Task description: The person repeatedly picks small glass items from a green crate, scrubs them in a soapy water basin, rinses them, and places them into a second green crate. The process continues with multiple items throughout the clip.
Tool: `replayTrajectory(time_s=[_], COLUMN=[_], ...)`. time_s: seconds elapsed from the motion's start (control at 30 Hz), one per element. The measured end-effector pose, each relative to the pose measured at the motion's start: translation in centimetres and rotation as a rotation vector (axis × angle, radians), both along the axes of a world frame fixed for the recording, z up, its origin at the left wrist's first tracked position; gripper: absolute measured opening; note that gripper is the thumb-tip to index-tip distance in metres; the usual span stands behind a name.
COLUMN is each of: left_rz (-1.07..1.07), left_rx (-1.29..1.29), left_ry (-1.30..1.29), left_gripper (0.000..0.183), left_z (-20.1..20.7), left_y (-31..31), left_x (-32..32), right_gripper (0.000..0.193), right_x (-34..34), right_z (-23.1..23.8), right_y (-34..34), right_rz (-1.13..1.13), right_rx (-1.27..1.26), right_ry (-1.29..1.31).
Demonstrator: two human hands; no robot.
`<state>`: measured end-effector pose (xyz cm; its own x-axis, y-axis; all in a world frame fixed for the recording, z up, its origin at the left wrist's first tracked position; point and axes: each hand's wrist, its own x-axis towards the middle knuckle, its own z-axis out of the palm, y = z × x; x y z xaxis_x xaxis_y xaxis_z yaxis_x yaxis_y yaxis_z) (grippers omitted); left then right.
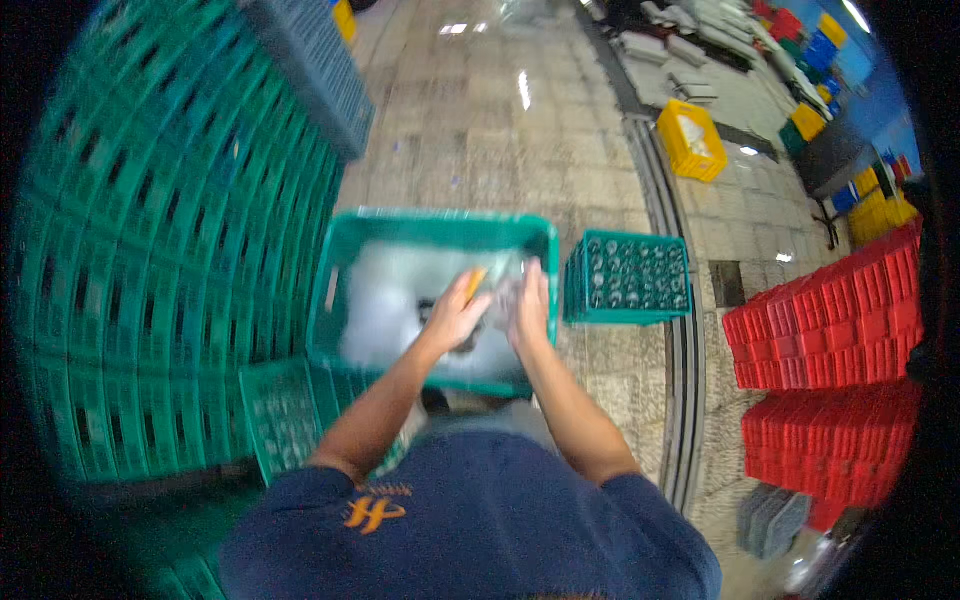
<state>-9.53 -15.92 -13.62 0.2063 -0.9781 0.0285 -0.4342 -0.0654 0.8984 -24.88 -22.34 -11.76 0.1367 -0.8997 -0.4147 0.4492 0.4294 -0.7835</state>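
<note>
Both my hands are over a green tub (pixel 545 235) full of white foamy water (pixel 385 300). My left hand (pixel 455 318) is closed around a small orange-handled tool (pixel 477 281), whose pale end points toward the other hand; blur hides its exact kind. Against the fingers of my right hand (pixel 533 308) is a clear, glass-like object (pixel 511 291), smeared by motion. Something dark (pixel 466 340) shows in the foam beneath my hands. Just right of the tub, a green crate (pixel 625 318) holds rows of upright glass bottles or glasses (pixel 640 272).
Stacked green crates (pixel 190 250) form a wall on my left, with a grey stack (pixel 320 75) beyond. Another green crate (pixel 280 415) with clear glassware stands at near left. Red crates (pixel 830 310) are piled at right. A yellow crate (pixel 690 140) sits beside the floor drain channel (pixel 680 400).
</note>
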Motion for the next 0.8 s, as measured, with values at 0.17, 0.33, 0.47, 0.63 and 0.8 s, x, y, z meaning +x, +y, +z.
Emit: replayTrajectory(time_s=[0.17, 0.33, 0.47, 0.63, 0.8], left_rz=[0.134, 0.000, 0.266, 0.088, 0.035], left_rx=[0.088, -0.387, 0.124, -0.629, -0.353], left_ry=[-0.092, -1.002, -0.140, -0.709, 0.206], left_gripper=[0.049, 0.054, 0.050, 0.032, 0.022], left_z=[11.4, 12.9, 13.3, 11.3, 8.8], left_y=[0.1, 2.9, 5.3, 5.6, 2.4], left_x=[3.1, 8.3, 11.9, 15.3, 19.6], right_gripper=[0.059, 0.065, 0.068, 0.073, 0.075], right_x=[10.5, 16.6, 19.6, 22.6, 22.1], right_z=[0.2, 2.1, 1.9, 1.3, 2.9], right_y=[2.0, 4.0, 5.5, 6.6, 7.9], right_rz=[0.132, 0.270, 0.325, 0.253, 0.552], right_rx=[-0.047, -0.320, -0.005, -0.127, 0.153], right_ry=[-0.391, -0.398, -0.480, -0.383, -0.717])
